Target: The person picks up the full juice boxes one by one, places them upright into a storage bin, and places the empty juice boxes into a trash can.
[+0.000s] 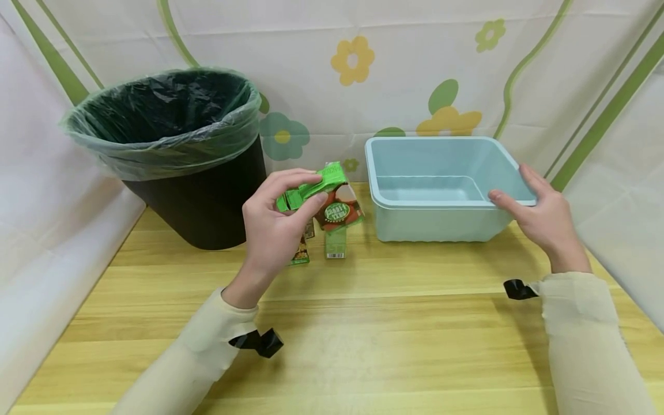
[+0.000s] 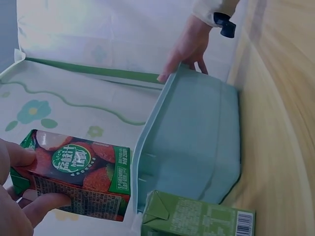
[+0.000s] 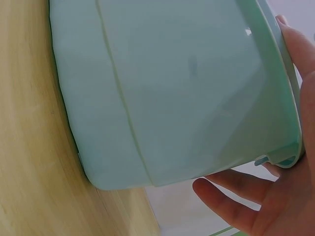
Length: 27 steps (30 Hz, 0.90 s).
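My left hand (image 1: pixel 272 222) pinches a green and red juice carton (image 1: pixel 339 207) above the table, thumb on one face and fingers on the other. In the left wrist view the carton (image 2: pixel 74 164) shows lychee pictures. Below it a light green carton (image 1: pixel 336 243) stands on the table. Beside that one, partly hidden by my left hand, is another small carton (image 1: pixel 301 253). My right hand (image 1: pixel 550 222) grips the front right corner of a light blue plastic basin (image 1: pixel 436 225). In the right wrist view the thumb lies on the rim and the fingers are along the basin's outside (image 3: pixel 172 98).
A black trash can (image 1: pixel 207 207) lined with a translucent green bag (image 1: pixel 171 155) stands at the back left. Behind everything hangs a white flowered cloth (image 1: pixel 311 69). The wooden table (image 1: pixel 373 346) runs beneath both forearms.
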Tool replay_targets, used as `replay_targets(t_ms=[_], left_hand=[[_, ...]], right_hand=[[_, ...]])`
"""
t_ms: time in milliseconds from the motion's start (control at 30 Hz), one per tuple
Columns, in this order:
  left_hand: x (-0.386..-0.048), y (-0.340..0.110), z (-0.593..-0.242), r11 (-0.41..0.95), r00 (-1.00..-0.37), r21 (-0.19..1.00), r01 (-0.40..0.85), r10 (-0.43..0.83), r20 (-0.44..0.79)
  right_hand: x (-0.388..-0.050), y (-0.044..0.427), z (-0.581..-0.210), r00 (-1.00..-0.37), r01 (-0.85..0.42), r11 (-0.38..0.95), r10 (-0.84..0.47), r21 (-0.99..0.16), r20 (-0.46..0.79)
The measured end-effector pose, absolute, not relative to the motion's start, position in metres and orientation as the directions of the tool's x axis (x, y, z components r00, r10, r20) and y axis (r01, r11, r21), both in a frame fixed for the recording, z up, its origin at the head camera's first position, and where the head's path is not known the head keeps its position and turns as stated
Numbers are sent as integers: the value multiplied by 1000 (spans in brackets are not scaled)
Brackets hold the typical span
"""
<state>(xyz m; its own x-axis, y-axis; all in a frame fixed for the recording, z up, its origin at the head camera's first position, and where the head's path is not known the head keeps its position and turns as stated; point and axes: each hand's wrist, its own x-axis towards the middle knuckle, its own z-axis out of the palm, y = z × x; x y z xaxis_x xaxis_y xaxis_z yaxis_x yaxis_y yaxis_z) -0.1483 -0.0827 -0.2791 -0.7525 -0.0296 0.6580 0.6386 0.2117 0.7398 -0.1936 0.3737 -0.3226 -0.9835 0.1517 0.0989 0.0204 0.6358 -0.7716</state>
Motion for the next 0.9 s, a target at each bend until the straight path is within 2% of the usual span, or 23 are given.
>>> replay_targets(t_ms=[567, 900], left_hand=[[-172, -59, -264, 236, -710, 710, 664, -98, 697], [-185, -46, -257, 200, -753, 762, 616, -134, 644]], right_hand=[[-193, 373, -323, -984, 28, 629, 153, -777, 89], [-193, 373, -322, -983, 23, 627, 155, -778, 96]])
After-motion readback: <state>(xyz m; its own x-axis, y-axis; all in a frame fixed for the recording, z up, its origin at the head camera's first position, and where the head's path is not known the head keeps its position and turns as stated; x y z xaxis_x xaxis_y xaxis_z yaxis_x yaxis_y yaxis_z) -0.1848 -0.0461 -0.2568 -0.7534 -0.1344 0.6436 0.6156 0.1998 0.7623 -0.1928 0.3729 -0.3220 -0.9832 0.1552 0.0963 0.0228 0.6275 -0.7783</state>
